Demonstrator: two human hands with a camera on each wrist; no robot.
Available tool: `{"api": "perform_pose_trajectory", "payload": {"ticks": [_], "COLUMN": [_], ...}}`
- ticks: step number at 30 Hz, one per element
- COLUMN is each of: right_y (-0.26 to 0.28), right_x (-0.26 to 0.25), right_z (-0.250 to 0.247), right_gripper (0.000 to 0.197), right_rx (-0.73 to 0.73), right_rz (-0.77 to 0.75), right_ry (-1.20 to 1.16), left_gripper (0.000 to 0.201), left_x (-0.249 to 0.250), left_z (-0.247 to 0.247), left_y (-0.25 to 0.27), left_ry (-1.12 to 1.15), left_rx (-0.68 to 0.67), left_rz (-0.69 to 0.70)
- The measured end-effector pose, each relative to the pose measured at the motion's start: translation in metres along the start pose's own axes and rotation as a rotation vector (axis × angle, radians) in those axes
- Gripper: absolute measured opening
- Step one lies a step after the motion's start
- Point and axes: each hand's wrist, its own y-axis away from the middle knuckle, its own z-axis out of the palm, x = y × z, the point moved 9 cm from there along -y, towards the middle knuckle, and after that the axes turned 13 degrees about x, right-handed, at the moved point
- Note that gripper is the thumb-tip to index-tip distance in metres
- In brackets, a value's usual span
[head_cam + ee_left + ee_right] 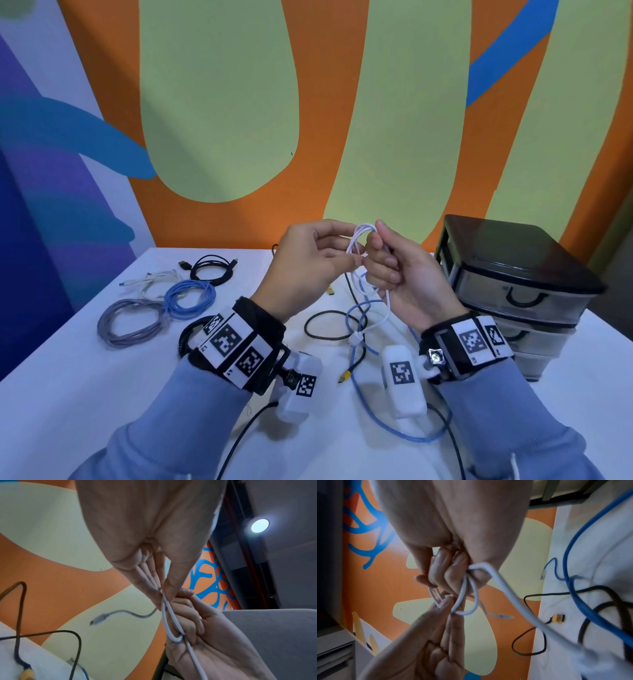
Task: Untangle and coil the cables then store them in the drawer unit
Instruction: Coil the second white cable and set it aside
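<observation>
Both hands are raised above the white table [85, 394], working a thin white cable [356, 240] folded into small loops. My left hand [352, 249] pinches the loops between thumb and fingers; in the left wrist view the left hand [160, 592] shows the strands [169, 615] running out of the pinch. My right hand [376, 236] is curled round the same loops [505, 595], whose tail hangs down to the table. One connector end [99, 619] dangles free. The black drawer unit [513, 274] stands at the right with its drawers closed.
Coiled black [210, 269], white [156, 281], blue [190, 298] and grey [132, 320] cables lie at the table's left. Under my hands lie a loose black braided cable [329, 325] with a yellow plug [344, 377] and a loose blue cable [376, 414].
</observation>
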Motion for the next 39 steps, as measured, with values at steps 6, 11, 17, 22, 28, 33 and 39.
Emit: {"api": "perform_pose_trajectory", "payload": {"ticks": [6,11,17,22,28,33,39], "right_y": [-0.005,-0.007,-0.008,-0.013,-0.013,-0.012,-0.011], "right_x": [-0.003,-0.001,-0.012,-0.011,-0.015,-0.017,-0.018], "right_z": [-0.012,-0.017,-0.032,-0.047,-0.046,-0.046,-0.041], "right_gripper": [0.031,0.034,0.036,0.033,0.030,0.028,0.029], "right_rx": [0.164,0.216,0.344,0.396,0.397,0.404,0.347], "right_rz": [-0.158,-0.209,-0.316,-0.243,-0.235,-0.250,-0.205], "right_ry": [0.130,0.249,0.436,0.270,0.079,0.034,-0.078], "left_gripper": [0.033,0.035,0.006,0.005,0.021,0.031,0.010], "left_x": [0.003,0.013,0.011,0.010,0.011,0.007,0.008], "left_z": [-0.006,0.000,-0.006,-0.018,-0.013,-0.003,-0.014], "left_y": [0.001,0.006,0.002,-0.007,-0.006,0.001,-0.005], "left_ry": [0.071,0.054,-0.098,0.021,-0.056,0.033,-0.229], "left_rx": [0.095,0.065,0.169,0.159,0.019,-0.122,-0.007], "left_rz": [0.019,0.140,0.212,0.114,0.125,-0.025,0.147]}}
